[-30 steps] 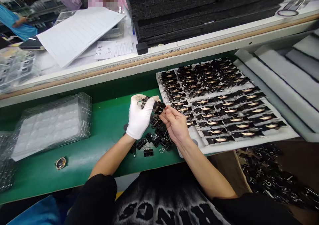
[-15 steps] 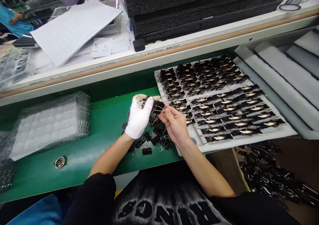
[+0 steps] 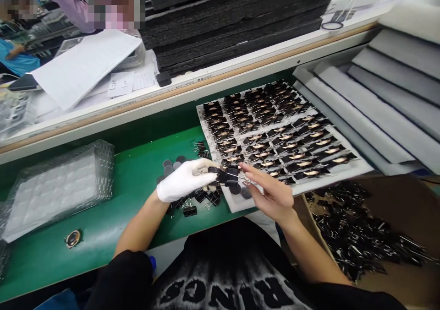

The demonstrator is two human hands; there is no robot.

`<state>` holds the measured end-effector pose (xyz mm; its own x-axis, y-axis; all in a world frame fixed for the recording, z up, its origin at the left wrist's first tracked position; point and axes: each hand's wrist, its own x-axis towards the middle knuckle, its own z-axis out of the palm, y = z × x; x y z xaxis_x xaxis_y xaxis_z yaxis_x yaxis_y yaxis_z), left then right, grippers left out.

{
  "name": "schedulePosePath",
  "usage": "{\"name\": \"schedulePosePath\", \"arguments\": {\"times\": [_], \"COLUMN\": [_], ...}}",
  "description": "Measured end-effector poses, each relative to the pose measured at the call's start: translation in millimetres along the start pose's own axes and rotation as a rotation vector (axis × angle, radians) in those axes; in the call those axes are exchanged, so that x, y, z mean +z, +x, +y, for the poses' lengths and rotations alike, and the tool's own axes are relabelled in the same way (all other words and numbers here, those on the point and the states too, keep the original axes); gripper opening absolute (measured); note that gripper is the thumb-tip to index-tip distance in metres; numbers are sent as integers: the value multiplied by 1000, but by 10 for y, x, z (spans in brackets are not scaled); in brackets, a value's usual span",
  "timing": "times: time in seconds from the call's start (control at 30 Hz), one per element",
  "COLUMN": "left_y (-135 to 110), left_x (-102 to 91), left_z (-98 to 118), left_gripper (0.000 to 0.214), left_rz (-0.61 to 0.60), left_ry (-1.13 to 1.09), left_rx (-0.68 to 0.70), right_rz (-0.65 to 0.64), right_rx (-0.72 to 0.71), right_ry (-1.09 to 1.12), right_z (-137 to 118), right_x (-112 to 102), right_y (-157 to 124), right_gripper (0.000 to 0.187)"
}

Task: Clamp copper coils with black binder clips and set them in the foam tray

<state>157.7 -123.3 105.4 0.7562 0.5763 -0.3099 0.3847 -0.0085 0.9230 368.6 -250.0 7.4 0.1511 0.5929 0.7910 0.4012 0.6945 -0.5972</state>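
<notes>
The left hand (image 3: 185, 178), in a white glove, is at the middle of the frame, its grip closed about a pair of black clips (image 3: 232, 176). What lies between them is mostly hidden by the clips and the glove. The right hand (image 3: 275, 193), bare, comes in from the right of the frame with its fingertips at the wire handles of the right clip; whether it pinches them or merely touches them, I cannot tell.

The clips look light but stiff, with a strong spring and smooth bodies that may slide a little under the fingers. The wire handles seem the best place to take hold and squeeze. Judging by the round piece (image 3: 73, 239) at lower left, whose dark face looks glassy, such a piece could mark easily and is best held by its rim.

Loose clips (image 3: 189, 211) lie heaped on the green bench (image 3: 99, 218) just below the glove, and dark discs (image 3: 167, 163) lie just above it. Right of centre, rows of clipped pieces (image 3: 297, 155) stand on a white board (image 3: 237, 203). Clear trays (image 3: 79, 177) are stacked at the left, and a box (image 3: 405, 278) at lower right holds many more clips.
</notes>
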Motion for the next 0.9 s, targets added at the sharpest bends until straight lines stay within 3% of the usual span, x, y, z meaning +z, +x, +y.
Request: {"name": "schedulePosePath", "arguments": {"times": [0.13,0.23,0.3,0.43,0.67,0.9], "left_y": [34,50,58,69,36,-7], "left_x": [266,389,414,415,542,665], "left_z": [16,44,77,123,4,-89], "left_gripper": [39,38,38,35,36,21], "left_rz": [83,55,-22,-124,23,-51], "left_ry": [213,358,405,367,157,578], "left_rx": [21,19,-12,-59,-49,151], "right_rz": [34,-6,-51,-70,17,-110], "right_rx": [530,855,960,994,981,957], "right_ry": [292,396,429,507,493,498], "right_z": [-104,-160,-183,-212,-205,-221], "right_x": [-49,-61,-90,-151,-158,-178], "right_y": [-180,-196,-170,-118,-127,-363], "right_gripper": [76,54,39,33,26,29]}}
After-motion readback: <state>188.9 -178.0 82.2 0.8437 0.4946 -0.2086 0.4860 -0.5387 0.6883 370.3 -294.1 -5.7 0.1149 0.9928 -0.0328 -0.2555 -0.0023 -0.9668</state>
